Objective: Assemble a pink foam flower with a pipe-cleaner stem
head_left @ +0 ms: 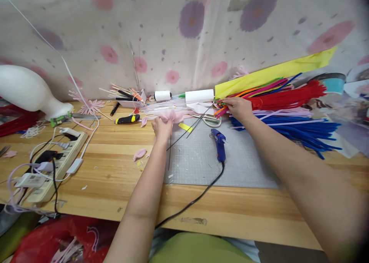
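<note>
Pipe cleaners (276, 98) fan rightward from the right hand (239, 108) (fingers pinching their tips); the left hand (162, 128) grips a pink flower (172, 116).

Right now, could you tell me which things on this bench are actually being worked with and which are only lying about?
In hand:
- left hand grips a pink fluffy piece on a thin dark wire
- right hand rests on the pipe cleaner bundle

Lying about:
- blue glue gun on the grey cutting mat
- scissors
- yellow-black utility knife
- power strip
- white roll
</note>
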`<state>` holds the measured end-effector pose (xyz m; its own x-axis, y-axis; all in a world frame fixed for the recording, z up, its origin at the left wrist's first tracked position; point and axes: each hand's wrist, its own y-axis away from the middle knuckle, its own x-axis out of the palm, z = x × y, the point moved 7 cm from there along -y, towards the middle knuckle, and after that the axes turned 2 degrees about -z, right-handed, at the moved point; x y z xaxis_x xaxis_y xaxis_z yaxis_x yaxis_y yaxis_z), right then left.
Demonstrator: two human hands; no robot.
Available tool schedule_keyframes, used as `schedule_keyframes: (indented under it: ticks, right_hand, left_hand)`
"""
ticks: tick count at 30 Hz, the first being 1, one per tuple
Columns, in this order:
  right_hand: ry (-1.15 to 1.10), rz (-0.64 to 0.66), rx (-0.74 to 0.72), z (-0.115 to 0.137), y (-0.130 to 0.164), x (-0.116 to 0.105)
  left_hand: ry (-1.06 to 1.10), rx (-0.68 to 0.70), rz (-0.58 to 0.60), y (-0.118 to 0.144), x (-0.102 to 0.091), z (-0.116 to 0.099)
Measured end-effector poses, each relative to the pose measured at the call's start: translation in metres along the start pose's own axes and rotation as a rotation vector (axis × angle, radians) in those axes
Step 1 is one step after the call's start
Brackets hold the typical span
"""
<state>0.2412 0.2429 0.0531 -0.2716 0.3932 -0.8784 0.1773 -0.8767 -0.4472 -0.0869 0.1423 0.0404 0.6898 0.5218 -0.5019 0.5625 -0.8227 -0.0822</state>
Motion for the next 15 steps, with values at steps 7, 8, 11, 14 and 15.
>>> schedule_keyframes:
  ticks: [7, 8, 11, 14, 15]
  right_hand:
    - [-0.116, -0.197, -0.006, -0.001, 0.016, 0.002]
    - [-0.131, -0.218, -0.005, -0.002, 0.018, 0.003]
    - [-0.184, -0.265, -0.005, -0.002, 0.025, 0.004]
    - [-0.220, -0.301, -0.009, -0.002, 0.029, 0.007]
    - [-0.225, -0.309, -0.011, -0.003, 0.030, 0.008]
  left_hand:
    - [-0.025, 0.542, 0.373, 0.051, 0.099, -0.124]
    - [-0.073, 0.543, 0.504, 0.056, 0.123, -0.129]
    - [-0.203, 0.528, 0.620, 0.054, 0.171, -0.131]
    - [-0.276, 0.539, 0.690, 0.046, 0.198, -0.127]
    - [-0.275, 0.541, 0.698, 0.043, 0.203, -0.127]
